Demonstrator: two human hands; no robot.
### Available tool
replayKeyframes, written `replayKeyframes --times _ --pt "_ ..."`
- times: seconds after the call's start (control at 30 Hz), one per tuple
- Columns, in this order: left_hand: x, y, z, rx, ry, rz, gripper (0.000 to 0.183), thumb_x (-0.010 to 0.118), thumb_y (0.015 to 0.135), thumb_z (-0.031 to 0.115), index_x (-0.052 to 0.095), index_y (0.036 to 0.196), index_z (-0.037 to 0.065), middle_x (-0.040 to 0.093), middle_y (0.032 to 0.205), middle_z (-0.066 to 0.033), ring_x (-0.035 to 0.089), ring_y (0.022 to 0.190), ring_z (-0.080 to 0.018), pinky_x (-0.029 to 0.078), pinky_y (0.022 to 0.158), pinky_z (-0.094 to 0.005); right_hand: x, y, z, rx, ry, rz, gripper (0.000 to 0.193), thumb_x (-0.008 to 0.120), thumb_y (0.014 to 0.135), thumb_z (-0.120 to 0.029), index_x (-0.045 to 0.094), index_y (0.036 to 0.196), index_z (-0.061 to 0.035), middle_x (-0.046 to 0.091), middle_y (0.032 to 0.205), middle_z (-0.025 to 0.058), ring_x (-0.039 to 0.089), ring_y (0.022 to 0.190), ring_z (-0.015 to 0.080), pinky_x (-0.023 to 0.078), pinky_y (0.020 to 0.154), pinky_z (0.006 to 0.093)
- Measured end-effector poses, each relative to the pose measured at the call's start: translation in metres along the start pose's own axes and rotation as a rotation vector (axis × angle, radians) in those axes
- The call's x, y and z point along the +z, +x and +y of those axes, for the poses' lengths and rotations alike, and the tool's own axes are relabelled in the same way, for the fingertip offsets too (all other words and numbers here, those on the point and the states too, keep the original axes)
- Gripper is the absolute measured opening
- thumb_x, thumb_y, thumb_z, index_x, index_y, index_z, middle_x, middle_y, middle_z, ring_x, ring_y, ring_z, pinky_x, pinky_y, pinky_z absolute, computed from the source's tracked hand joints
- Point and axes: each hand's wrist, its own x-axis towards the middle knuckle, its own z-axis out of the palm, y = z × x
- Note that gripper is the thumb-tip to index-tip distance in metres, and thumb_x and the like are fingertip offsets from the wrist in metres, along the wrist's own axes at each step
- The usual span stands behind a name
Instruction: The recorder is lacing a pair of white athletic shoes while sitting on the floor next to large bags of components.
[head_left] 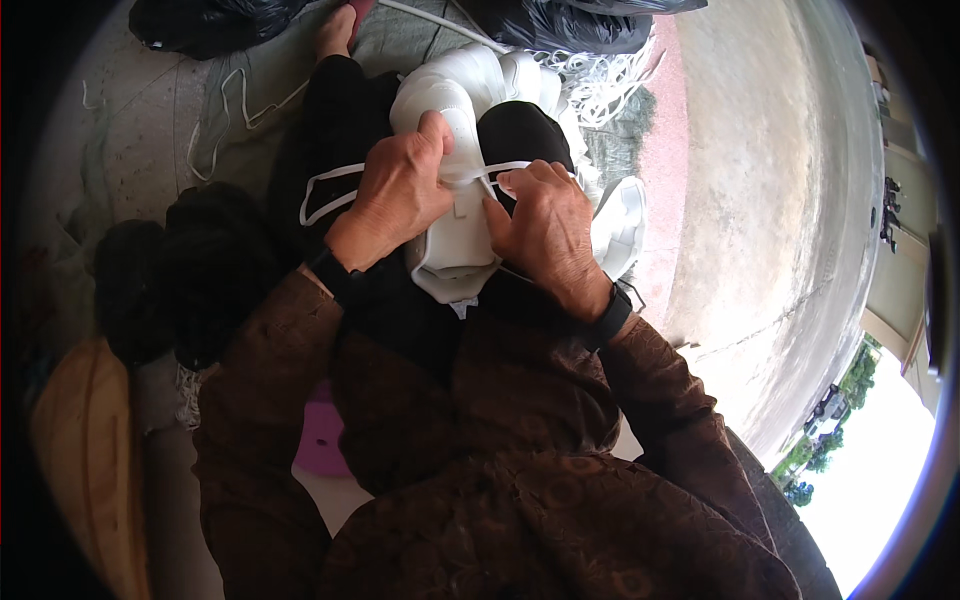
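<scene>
A white shoe [455,240] rests on my lap between my knees, its toe pointing away and its opening toward me. My left hand [400,185] is closed on the shoe's left side, with the thumb laid on top near the toe. A white shoelace [335,175] loops out to the left of that hand and crosses the top of the shoe. On the right side, my right hand [550,225] pinches the lace between bent fingers, close against the shoe. The palms hide part of the lacing.
Several more white shoes [475,70] lie just beyond, and another white shoe [622,225] is right of my right hand. A heap of white laces [605,85] lies at the far right. Black plastic bags [205,22] sit at the back; a loose lace [215,135] trails on the left.
</scene>
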Motion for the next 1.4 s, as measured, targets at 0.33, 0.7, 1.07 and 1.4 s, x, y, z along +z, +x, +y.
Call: replayKeyframes --times 0.33,0.7,1.07,1.4 --pt "0.007 -0.020 -0.010 -0.134 -0.091 0.191 0.047 0.066 0.068 -0.008 0.048 0.110 0.003 0.061 0.066 -0.0153 0.064 0.063 -0.0324 0.049 0.062 -0.0431 0.022 -0.004 -0.006 0.150 0.199 -0.009 0.020 0.062 0.073 -0.008 0.074 0.088 -0.0017 0.066 0.091 0.0198 0.066 0.090 0.0352 0.054 0.077 0.0437" --pt "-0.012 -0.047 0.015 -0.182 0.081 0.158 0.067 0.071 0.064 0.000 0.043 0.125 -0.001 0.065 0.077 -0.0125 0.066 0.071 -0.0284 0.054 0.072 -0.0386 0.000 0.013 -0.002 -0.030 -0.052 -0.236 0.015 0.061 0.080 -0.009 0.072 0.089 -0.0035 0.069 0.087 0.0199 0.068 0.078 0.0380 0.055 0.071 0.0465" --pt "-0.017 -0.048 0.002 0.187 0.182 0.151 0.007 0.061 0.067 -0.002 0.064 0.073 -0.002 0.062 0.076 -0.0136 0.063 0.075 -0.0312 0.051 0.068 -0.0424 0.003 0.012 -0.009 -0.443 -0.190 -0.122 0.016 0.064 0.076 -0.008 0.061 0.091 -0.0064 0.059 0.092 0.0143 0.061 0.090 0.0294 0.053 0.067 0.0403" --pt "-0.048 -0.048 0.062 0.134 -0.062 0.114 0.008 0.071 0.073 0.004 0.067 0.076 -0.002 0.062 0.083 -0.0074 0.059 0.083 -0.0173 0.050 0.075 -0.0308 -0.073 -0.030 -0.061 -0.381 0.514 -0.059 0.021 0.069 0.072 0.009 0.058 0.084 -0.0049 0.058 0.086 0.0094 0.060 0.084 0.0294 0.049 0.073 0.0382"
